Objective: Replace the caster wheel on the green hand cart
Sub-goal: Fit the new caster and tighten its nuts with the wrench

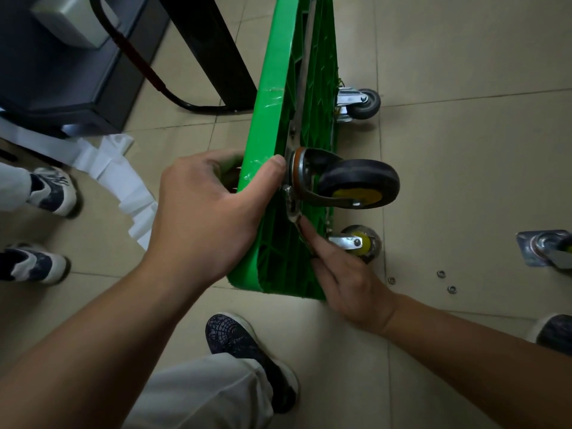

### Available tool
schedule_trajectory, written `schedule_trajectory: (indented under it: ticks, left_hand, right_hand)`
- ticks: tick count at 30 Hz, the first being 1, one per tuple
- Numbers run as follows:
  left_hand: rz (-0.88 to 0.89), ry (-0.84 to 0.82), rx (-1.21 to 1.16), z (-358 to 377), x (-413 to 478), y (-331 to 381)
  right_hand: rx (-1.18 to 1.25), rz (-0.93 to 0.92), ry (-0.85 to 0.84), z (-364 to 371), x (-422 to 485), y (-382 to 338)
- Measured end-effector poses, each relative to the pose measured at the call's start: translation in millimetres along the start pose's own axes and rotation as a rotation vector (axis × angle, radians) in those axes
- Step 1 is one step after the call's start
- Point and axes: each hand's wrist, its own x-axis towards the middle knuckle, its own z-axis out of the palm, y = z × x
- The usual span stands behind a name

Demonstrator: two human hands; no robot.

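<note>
Far left edge of the frame: someone else's shoes on the tile floor, with a strip of white paper lying crumpled next to them. Upper left there's a dark cabinet, and a black hose with a red stretch loops down in front of it.

The left hand is clamped on the cart. Its fingers are hooked over the top edge and the thumb is pressed on the near face. The cart is tipped on its side in the middle of the frame, ribbed underside facing right.

The caster, black tyre with a yellow hub, sticks out sideways from the underside just right of that thumb, plate against the cart. Right below the plate is a wrench with its head up against the plate; can't tell what it's on. The right hand grips the handle, with a finger running up along it.

Two more wheels show on the cart's floor-side edge: a grey wheel further up and a yellow-hub wheel lower down.

Further right, three washers are loose on the floor. A loose caster sits at the right edge, partly cut off.
</note>
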Motion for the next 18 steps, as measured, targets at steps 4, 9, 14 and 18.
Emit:
schedule_trajectory:
  ticks: [4, 9, 14, 18]
  left_hand:
    - [-0.002, 0.006, 0.001, 1, 0, 0]
    - [-0.005, -0.006, -0.022, 0, 0, 2]
    - [-0.010, -0.011, -0.030, 1, 0, -1]
    - [-0.005, -0.002, -0.023, 2, 0, -2]
  right_hand:
    - [0.118, 0.012, 0.047, 9, 0, -11]
    - [0.121, 0.041, 0.077, 10, 1, -4]
    - [-0.080, 0.062, 0.085, -5, 7, 15]
    - [-0.124, 0.012, 0.023, -6, 12, 17]
